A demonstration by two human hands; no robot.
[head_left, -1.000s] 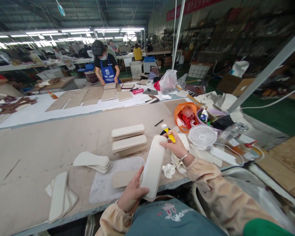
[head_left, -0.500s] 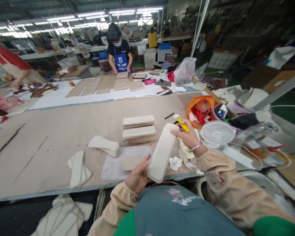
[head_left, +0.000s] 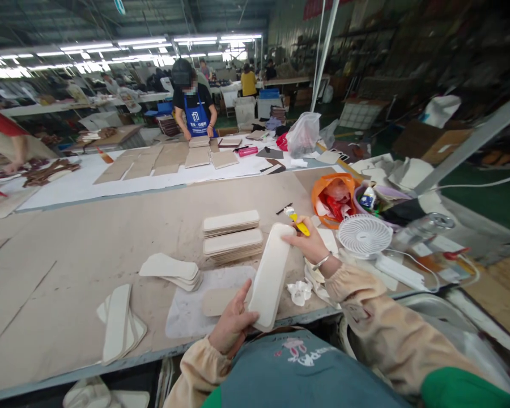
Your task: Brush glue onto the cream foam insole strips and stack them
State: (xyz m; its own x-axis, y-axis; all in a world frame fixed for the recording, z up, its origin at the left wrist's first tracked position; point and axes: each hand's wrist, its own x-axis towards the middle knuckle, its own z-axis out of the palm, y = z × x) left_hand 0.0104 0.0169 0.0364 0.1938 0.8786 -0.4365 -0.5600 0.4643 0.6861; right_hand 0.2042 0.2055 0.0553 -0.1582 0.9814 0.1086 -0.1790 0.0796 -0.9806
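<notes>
I hold a long white panel with rounded ends (head_left: 272, 277) tilted over the table's front edge. My right hand (head_left: 308, 242) pinches its upper end, thumb on the face. A brush with a yellow handle (head_left: 301, 226) and pale bristles sits in the same hand. At the lower end, my left hand (head_left: 233, 323) grips the panel's left edge, its thumb on the face and its index finger pointing up. Beneath, a beige rounded piece (head_left: 219, 302) lies on a translucent sheet (head_left: 178, 317). Two neat stacks of similar panels (head_left: 232, 245) stand just beyond.
Fanned white panels (head_left: 170, 266) and another loose pile (head_left: 118, 323) lie to the left. Crumpled paper (head_left: 300, 292), a white fan (head_left: 364, 235), an orange bag (head_left: 331, 198) and a clear jar (head_left: 425, 229) crowd the right. Across the table, a co-worker in a blue apron (head_left: 198, 116) handles flat pieces.
The view has shifted, so the table scene sits lower and further left. My left thumb now rests over the panel's lower face. The right hand keeps its hold on panel and brush.
</notes>
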